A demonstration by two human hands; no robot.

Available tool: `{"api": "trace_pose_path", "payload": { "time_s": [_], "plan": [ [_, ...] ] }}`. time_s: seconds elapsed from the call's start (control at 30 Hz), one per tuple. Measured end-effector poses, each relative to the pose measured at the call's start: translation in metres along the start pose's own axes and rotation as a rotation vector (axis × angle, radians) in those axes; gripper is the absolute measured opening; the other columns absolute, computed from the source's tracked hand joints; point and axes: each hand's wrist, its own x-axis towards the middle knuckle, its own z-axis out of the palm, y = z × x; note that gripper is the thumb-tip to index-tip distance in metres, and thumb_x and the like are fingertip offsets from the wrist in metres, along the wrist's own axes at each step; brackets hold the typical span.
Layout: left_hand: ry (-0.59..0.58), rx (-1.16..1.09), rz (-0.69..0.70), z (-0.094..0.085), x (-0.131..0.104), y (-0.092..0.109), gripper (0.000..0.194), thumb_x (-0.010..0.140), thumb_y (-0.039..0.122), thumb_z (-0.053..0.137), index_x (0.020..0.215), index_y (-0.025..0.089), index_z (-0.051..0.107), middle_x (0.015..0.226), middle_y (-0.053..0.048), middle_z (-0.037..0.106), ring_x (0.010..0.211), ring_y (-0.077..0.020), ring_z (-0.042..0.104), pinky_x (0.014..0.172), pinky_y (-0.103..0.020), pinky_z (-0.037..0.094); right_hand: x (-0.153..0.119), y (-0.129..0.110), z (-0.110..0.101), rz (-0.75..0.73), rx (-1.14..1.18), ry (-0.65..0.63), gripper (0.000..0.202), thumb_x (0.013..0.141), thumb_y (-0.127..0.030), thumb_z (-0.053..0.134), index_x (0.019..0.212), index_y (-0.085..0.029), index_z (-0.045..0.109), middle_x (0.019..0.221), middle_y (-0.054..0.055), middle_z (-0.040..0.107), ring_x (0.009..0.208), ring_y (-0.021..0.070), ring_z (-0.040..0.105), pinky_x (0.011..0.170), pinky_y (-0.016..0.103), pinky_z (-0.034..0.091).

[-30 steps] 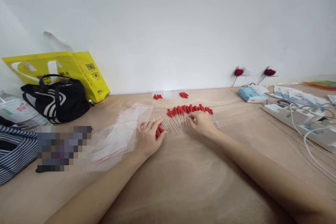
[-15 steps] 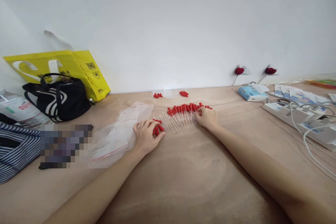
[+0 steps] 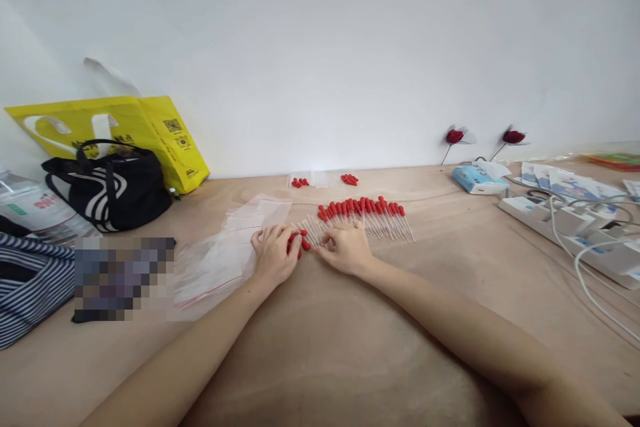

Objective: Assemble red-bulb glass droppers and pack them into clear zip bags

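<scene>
A fanned row of thin pale sticks with red tips (image 3: 363,205) lies on the table, its right end spread out past my right hand. My left hand (image 3: 276,250) curls over a small cluster of similar red tips (image 3: 304,244), which show between its thumb and fingers. Bare pale sticks (image 3: 314,229) fill the gap between my hands. In front of the row, my right hand (image 3: 345,247) has thumb and fingertips drawn together close to the cluster. What it pinches, if anything, is too small to make out.
Clear zip bags (image 3: 220,260) lie left of my left hand. Farther back is a bag with red-tipped sticks (image 3: 320,179). A black bag (image 3: 115,187) and yellow bag (image 3: 185,153) stand left. A tissue pack (image 3: 480,178) and cabled power strip (image 3: 565,227) sit right.
My right hand has moved left from the row's right end to near the left-hand cluster, uncovering the row's right end. My left thumb has drawn in toward the fingers.
</scene>
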Motion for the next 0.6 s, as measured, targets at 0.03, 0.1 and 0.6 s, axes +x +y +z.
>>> {"api": "trace_pose_path", "payload": {
  "time_s": [0.03,0.1,0.6],
  "plan": [
    [-0.005,0.000,-0.016,0.000,0.001,-0.001,0.017,0.084,0.026,0.041,0.084,0.023,0.058,0.090,-0.003,0.062,0.092,-0.0221,0.050,0.084,-0.046,0.023,0.001,-0.003,0.001,-0.005,0.000,0.006,0.025,0.073,-0.044,0.054,0.072,-0.019,0.058,0.076,0.000,0.062,0.077,0.0145,0.053,0.073,0.032,0.020],
    [-0.009,0.007,-0.020,-0.001,0.002,-0.002,0.016,0.082,0.029,0.044,0.083,0.023,0.059,0.089,-0.003,0.062,0.092,-0.0226,0.050,0.084,-0.046,0.023,0.002,-0.005,0.003,0.003,-0.010,0.026,0.024,0.072,-0.043,0.055,0.073,-0.019,0.058,0.079,0.001,0.062,0.080,0.0162,0.053,0.073,0.032,0.020],
    [-0.057,-0.029,0.256,0.002,0.001,-0.005,0.015,0.081,0.028,0.050,0.082,0.024,0.064,0.086,-0.004,0.061,0.087,-0.0201,0.051,0.079,-0.039,0.029,0.003,-0.007,-0.005,0.106,-0.202,-0.116,0.023,0.077,-0.031,0.047,0.072,-0.015,0.063,0.079,0.010,0.065,0.080,0.0224,0.054,0.076,0.039,0.024]
  ]
}}
